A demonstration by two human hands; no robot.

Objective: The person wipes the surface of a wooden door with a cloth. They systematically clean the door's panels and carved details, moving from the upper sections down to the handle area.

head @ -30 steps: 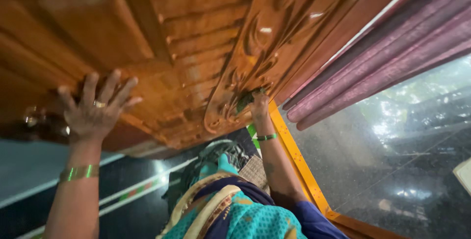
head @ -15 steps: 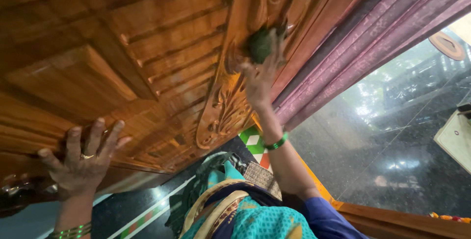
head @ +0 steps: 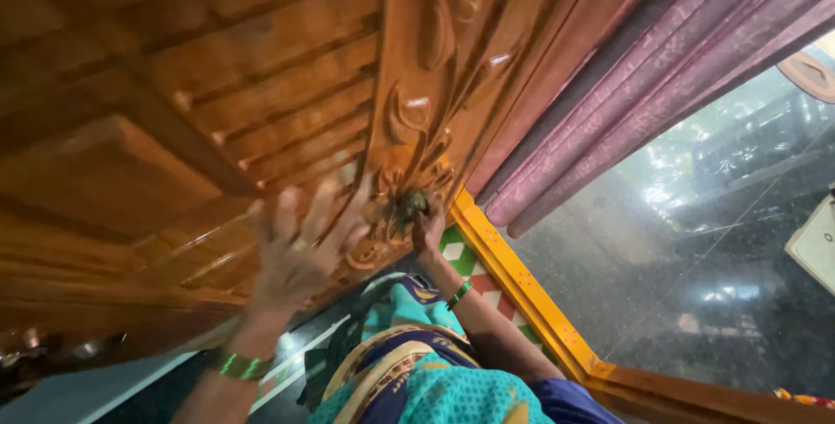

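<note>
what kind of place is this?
Likely a home's entrance doorway: a carved, polished wooden door, a purple curtain beside it, and a glossy dark stone floor. The right hand presses a green cloth on the carving.

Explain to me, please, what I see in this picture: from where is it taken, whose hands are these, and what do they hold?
The picture comes from a camera worn on a person's head, looking down along their own body, so the view is tilted. Both hands belong to that person. The left hand, blurred, lies open with fingers spread on a polished carved wooden door. The right hand presses a small dark green cloth against the carved ornament near the door's lower edge. Each wrist wears a green bangle. Beside the door hangs a purple curtain, and below is a dark shiny stone floor with a yellow-orange door frame.
</note>
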